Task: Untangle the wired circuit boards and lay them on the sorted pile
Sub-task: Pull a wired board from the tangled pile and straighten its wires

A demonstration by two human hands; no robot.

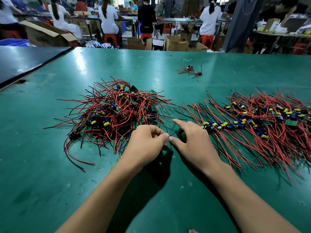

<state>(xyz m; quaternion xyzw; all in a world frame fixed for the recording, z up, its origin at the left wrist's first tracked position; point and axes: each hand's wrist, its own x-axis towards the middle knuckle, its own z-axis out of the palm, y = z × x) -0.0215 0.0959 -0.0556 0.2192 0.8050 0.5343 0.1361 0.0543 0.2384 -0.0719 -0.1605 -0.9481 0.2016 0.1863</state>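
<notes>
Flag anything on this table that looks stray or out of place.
A small clump of wired boards lies alone toward the far edge, apart from both the tangled heap and the sorted pile.

Table [50, 165] glossy green; wires [94, 115] red, few black; capacitors [106, 123] yellow; stools [111, 38] orange.

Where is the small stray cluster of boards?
Head view: the stray cluster lies right of centre, far across the green table, beyond the tangled pile and sorted pile.
</notes>
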